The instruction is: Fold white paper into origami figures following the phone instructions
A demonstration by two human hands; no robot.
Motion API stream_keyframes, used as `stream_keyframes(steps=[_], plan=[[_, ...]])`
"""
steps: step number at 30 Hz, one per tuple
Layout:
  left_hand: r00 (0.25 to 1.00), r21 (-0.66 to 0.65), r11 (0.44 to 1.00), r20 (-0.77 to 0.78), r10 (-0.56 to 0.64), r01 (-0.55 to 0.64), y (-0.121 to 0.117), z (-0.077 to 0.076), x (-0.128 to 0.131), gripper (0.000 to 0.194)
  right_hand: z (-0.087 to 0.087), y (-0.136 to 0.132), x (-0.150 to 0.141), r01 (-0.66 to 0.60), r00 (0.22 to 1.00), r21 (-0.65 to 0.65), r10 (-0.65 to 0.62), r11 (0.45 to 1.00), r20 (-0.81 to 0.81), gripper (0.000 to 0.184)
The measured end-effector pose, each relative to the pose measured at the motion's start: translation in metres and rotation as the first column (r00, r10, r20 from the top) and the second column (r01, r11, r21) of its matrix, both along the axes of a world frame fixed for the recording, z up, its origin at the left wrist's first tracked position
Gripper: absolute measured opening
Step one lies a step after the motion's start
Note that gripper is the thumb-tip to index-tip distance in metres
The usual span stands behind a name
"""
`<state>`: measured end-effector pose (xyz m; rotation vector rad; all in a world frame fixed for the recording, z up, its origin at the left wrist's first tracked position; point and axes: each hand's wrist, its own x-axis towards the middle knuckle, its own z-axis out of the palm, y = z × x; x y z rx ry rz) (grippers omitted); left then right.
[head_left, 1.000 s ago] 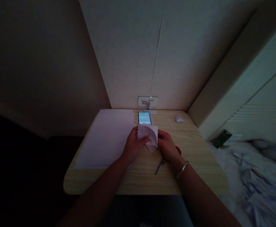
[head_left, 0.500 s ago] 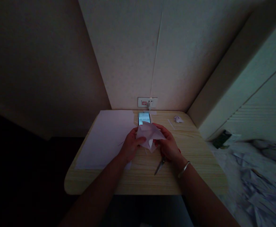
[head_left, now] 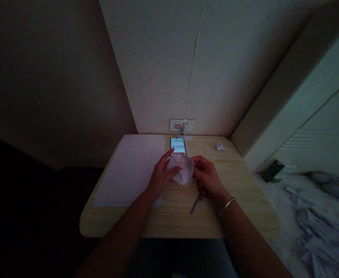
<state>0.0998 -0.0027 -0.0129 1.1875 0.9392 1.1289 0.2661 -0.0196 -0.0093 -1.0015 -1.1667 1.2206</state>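
Note:
A small piece of folded white paper is held above the wooden table, in the middle of the head view. My left hand grips its left side, thumb across the front and fingers behind. At the right edge of the paper, my right hand has its fingers curled in a pinch; the exact contact is hard to make out in the dim light. Scissors with red handles lie on the table, their handles partly under my right hand. Just behind the paper lies a phone with its screen lit.
A stack of large white sheets covers the left of the wooden table. Crumpled paper and a thin paper strip lie at the back right. A wall socket with a plug is behind. Loose papers are scattered at right.
The paper's right flap has curved inward, so it looks narrower and rounder. My right fingers have shifted from over the paper to its right edge. More of the phone screen shows.

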Motion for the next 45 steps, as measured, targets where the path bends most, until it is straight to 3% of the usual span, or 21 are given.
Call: stream_keyframes(steps=[5,8,13,18,22,26,30,33,37,42,45], plan=[[0.998,0.035,0.999,0.051,-0.025,0.023,-0.002,0.002,-0.001,0.068,-0.002,0.001,0.003,-0.008,1.0,-0.01,0.008,1.0,0.007,0.023],[0.999,0.054,0.998,0.025,0.021,-0.022,-0.002,0.002,-0.002,0.071,-0.004,0.001,0.005,-0.014,0.999,-0.029,0.015,0.999,0.035,0.024],[0.998,0.077,0.997,-0.064,0.017,-0.012,-0.002,0.001,-0.003,0.038,-0.009,0.003,0.01,-0.051,0.994,-0.001,0.051,0.999,0.094,0.022],[0.997,-0.005,0.999,-0.057,0.047,-0.047,-0.001,0.001,-0.001,0.031,-0.009,0.002,0.008,-0.08,0.994,-0.026,0.082,0.996,0.069,0.023],[0.997,-0.073,0.995,-0.05,0.065,-0.069,-0.001,0.004,0.001,0.026,0.004,0.0,0.007,-0.169,0.985,-0.051,0.171,0.984,0.032,0.026],[0.99,0.016,0.992,-0.067,0.127,-0.126,-0.011,0.022,-0.001,0.021,0.038,-0.011,0.013,-0.236,0.969,0.011,0.234,0.972,0.085,0.027],[0.985,0.193,0.97,-0.057,0.165,-0.151,-0.038,0.045,-0.007,0.01,0.073,-0.037,0.013,-0.236,0.957,0.0,0.232,0.972,0.176,0.026],[0.976,0.24,0.952,-0.052,0.209,-0.191,-0.069,0.049,-0.01,0.007,0.082,-0.064,0.004,-0.191,0.961,0.008,0.185,0.982,0.208,0.021],[0.957,0.176,0.947,-0.058,0.283,-0.269,-0.113,0.038,-0.01,0.013,0.07,-0.102,-0.013,-0.01,0.982,0.061,-0.002,0.998,0.191,0.021],[0.939,0.09,0.935,0.014,0.342,-0.342,-0.163,0.03,-0.007,0.014,0.049,-0.142,-0.032,0.024,0.992,-0.024,-0.02,0.999,0.124,0.032],[0.956,0.044,0.955,-0.025,0.293,-0.292,-0.184,0.034,-0.009,0.016,0.045,-0.159,-0.037,0.067,0.981,-0.022,-0.062,0.998,0.182,0.034]])
